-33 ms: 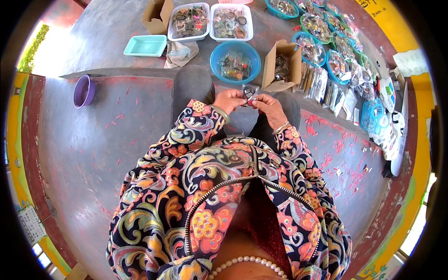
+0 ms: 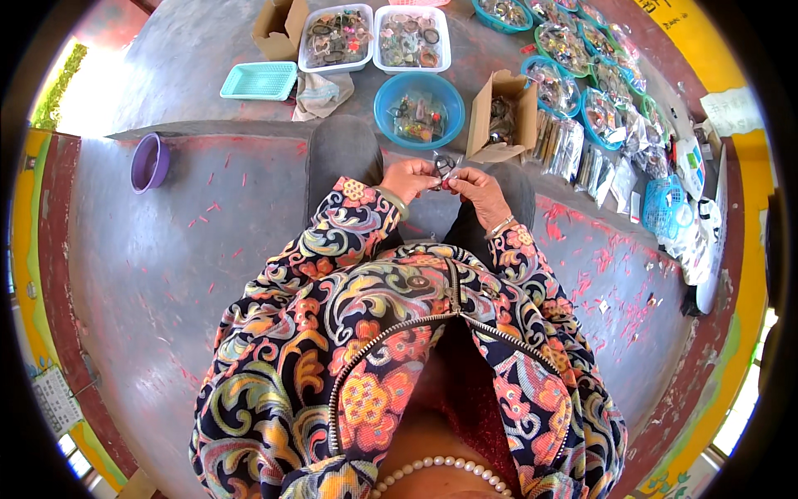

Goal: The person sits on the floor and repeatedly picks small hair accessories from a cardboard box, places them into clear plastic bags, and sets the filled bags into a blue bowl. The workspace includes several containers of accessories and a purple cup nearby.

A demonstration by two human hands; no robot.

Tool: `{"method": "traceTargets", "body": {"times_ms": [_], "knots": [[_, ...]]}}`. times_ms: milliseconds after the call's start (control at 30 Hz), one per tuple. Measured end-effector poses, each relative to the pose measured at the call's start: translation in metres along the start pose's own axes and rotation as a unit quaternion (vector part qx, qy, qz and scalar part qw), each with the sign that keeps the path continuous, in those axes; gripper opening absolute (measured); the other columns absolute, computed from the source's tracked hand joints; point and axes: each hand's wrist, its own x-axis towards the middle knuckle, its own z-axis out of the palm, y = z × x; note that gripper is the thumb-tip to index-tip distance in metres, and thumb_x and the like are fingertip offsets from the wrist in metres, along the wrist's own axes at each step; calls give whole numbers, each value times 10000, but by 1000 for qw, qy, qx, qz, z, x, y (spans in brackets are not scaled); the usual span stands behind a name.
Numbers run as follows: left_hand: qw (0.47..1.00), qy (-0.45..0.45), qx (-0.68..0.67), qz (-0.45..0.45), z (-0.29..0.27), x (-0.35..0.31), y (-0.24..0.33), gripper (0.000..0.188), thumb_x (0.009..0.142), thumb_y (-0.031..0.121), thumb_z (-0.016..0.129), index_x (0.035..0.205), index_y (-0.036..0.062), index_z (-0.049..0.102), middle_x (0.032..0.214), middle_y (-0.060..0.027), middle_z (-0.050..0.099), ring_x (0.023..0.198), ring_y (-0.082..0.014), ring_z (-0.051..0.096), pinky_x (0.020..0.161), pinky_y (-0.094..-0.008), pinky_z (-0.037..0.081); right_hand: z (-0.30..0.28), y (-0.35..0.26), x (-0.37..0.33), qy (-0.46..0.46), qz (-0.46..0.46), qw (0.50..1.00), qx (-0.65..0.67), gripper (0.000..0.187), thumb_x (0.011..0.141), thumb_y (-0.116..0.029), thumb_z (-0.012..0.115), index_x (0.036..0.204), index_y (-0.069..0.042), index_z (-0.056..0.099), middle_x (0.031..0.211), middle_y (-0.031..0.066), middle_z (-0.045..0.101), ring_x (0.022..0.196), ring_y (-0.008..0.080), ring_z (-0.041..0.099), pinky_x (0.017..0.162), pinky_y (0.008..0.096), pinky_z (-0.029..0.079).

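Note:
Between my two hands, above my knees, is a small clear plastic packet (image 2: 445, 161) with a dark looped item in it, perhaps a hair tie. My left hand (image 2: 410, 180) pinches the packet's lower left side. On the other side my right hand (image 2: 482, 192) grips it between thumb and fingers, beside a small red bit. The fingers hide the packet's lower part. Just beyond the hands stands a round blue basin (image 2: 379, 125) with several small packaged items inside. An open cardboard box (image 2: 480, 126) with dark packets is at its right.
Two white trays (image 2: 309, 65) of small packets stand farther off, near an empty turquoise basket (image 2: 287, 90) and a grey cloth (image 2: 322, 98). A purple basin (image 2: 136, 170) is at left. Filled baskets (image 2: 575, 106) and bundled packets (image 2: 559, 150) crowd the right.

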Motion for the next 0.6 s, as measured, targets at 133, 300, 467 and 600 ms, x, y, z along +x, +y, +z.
{"method": "traceTargets", "body": {"times_ms": [133,300,467,600], "knots": [[999,-7,37,15,4,-7,8,176,695,130,625,841,40,584,690,3,587,581,-45,493,479,-180,347,1,3,1,-19,6,1000,-8,139,731,-201,621,762,-72,581,704,-12,591,635,39,478,537,181,317],[999,-29,21,14,4,-2,-2,215,704,194,634,860,58,574,728,1,592,623,-52,500,514,-189,355,1,5,2,-12,6,1000,3,121,732,-179,616,754,-65,584,675,-5,587,608,47,481,538,183,322],[991,-69,21,-109,8,-1,-3,254,728,288,612,874,84,575,818,14,599,746,-76,525,604,-232,357,-3,20,7,39,-50,997,45,69,744,-111,601,767,-46,596,657,-3,573,603,61,492,558,175,341],[992,-55,17,-110,6,1,-7,240,724,283,619,856,87,581,829,15,599,773,-85,535,618,-246,353,8,18,3,70,-54,996,23,85,729,-129,615,727,-44,611,646,4,577,598,62,492,539,187,339]]}}
